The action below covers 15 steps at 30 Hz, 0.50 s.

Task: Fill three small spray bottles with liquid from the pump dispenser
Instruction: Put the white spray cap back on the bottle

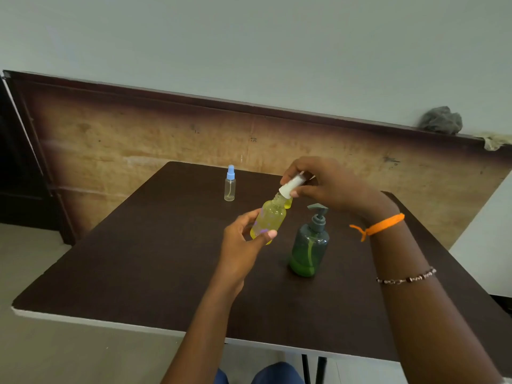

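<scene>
Two hands are working above the table point(155, 261): the left hand point(243, 245) is gripping a tilted yellow-filled spray bottle point(270, 217), the right hand point(327, 187) is pinching its white spray cap point(291, 185) at the neck, partly hiding another yellow bottle point(288, 203) behind, beside the green pump dispenser point(310, 245).

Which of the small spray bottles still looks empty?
The clear bottle with the blue cap, standing alone at the table's far side; the bottle in the left hand holds yellow liquid.

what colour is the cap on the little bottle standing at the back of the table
Light blue, on the clear empty spray bottle; it shows in the head view.
</scene>
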Motion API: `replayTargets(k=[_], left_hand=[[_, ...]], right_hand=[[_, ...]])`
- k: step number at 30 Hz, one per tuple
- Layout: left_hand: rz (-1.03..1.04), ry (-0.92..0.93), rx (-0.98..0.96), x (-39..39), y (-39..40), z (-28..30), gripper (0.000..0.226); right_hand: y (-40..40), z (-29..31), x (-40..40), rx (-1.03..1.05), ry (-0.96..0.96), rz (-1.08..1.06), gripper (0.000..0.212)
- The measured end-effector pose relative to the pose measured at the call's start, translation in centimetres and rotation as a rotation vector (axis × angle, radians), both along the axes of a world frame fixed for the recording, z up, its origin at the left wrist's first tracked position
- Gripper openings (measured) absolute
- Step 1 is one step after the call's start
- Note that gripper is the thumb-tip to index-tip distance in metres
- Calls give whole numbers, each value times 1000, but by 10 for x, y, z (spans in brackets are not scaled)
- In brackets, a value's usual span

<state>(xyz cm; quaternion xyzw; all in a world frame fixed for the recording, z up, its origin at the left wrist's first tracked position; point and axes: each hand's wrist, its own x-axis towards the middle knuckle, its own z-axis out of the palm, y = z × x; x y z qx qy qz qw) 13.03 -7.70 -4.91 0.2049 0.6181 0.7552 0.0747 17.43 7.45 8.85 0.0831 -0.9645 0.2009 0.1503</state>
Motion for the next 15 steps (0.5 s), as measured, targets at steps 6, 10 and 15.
replayTargets(k=[6,10,15], left_hand=[[-70,-93,118,8,-1,9,38],[-76,-93,145,10,-6,11,38],[-192,-43,99,8,-19,13,38]], right_hand=[[-11,16,-21,107,-149,51,23],[-16,23,-23,99,-226,91,26],[-19,33,-18,87,-348,159,36]])
